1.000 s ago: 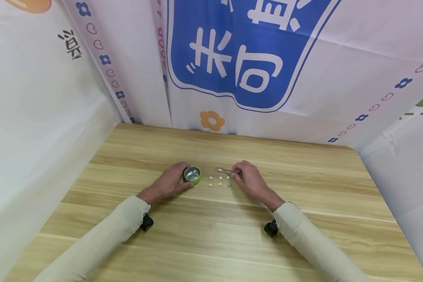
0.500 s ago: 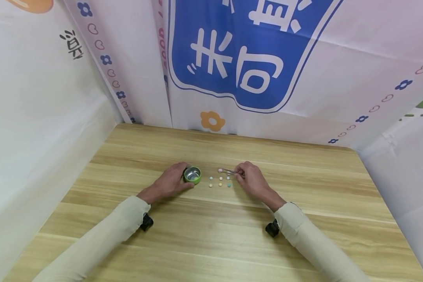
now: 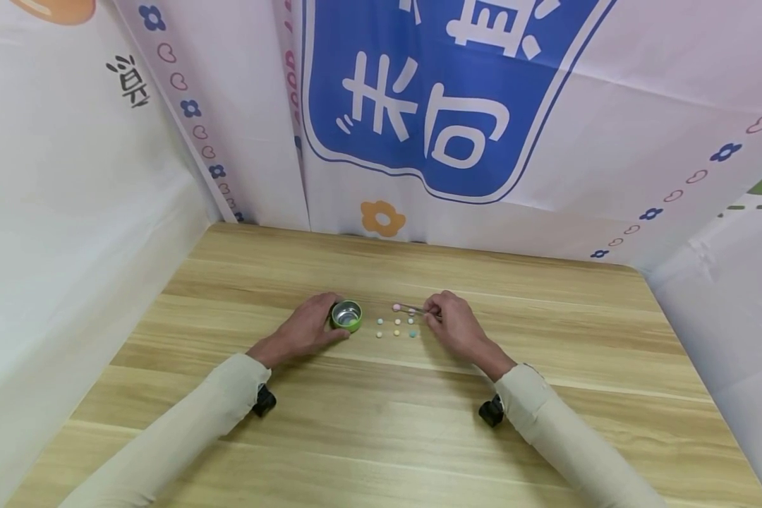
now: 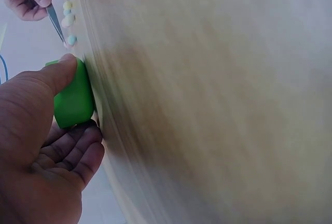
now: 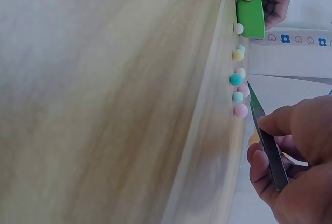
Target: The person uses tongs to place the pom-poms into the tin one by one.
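Observation:
My left hand holds a small round green cup with a shiny metal inside, thumb on the near side and fingers round the far side. A yellowish-green spot shows on the cup's bottom. My right hand pinches a pair of metal tweezers between thumb and fingers, pointing left. In the head view the tweezer tips meet a pink ball at the back of the group. Another pink ball lies beside the tweezers. Several pale, yellow and teal balls, including a teal ball, sit in rows between the hands.
The wood-grain table stretches in front of and around both hands. Behind it hangs a white printed curtain with a blue sign, and more white sheeting closes off the left and right sides.
My right hand has shifted slightly right, uncovering more of the tweezers and the pink ball beside them. The left hand and cup stay where they were.

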Available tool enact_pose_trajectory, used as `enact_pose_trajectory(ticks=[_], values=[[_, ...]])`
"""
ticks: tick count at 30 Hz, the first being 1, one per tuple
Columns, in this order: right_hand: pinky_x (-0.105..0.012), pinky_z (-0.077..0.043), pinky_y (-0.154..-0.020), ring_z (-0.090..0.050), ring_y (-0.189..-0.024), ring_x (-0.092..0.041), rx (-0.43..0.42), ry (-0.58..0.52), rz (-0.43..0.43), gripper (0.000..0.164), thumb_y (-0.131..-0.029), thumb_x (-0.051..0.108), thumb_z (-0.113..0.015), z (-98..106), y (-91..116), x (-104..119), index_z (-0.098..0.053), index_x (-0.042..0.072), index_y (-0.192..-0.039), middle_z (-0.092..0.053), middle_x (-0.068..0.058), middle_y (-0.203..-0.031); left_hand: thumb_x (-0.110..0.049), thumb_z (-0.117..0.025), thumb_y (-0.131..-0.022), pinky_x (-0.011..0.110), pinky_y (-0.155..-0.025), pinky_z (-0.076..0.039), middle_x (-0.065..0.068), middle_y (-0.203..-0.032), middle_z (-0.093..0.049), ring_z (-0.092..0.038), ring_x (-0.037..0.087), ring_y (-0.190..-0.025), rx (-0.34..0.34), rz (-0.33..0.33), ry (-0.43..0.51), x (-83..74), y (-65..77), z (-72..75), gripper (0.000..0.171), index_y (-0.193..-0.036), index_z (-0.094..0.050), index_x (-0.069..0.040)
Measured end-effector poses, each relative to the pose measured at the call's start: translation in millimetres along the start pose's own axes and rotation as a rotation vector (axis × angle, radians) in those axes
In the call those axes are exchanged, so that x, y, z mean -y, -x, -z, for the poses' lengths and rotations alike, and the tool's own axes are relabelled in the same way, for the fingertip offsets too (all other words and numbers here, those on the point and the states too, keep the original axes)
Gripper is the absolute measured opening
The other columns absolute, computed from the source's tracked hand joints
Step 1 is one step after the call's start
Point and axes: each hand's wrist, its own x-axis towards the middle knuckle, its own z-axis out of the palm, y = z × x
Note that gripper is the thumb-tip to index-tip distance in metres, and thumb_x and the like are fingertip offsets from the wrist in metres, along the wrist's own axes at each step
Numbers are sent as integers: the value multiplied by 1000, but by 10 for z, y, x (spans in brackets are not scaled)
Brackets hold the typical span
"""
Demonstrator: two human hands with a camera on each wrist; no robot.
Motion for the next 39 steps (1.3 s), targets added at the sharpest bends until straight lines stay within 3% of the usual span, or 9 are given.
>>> enact_pose_trajectory(ticks=[39], values=[[-34,-54,-80,-60,-89,-19,-11,22,60,10,-94,8,-63,-5,7,50,-69,3,-100,-63,-7,-95,-30,-78,-85,47,-97,-50,16,-124,-61,-59,30,-115,-3,9,4,-11,5,7,61,-130,-51,1]])
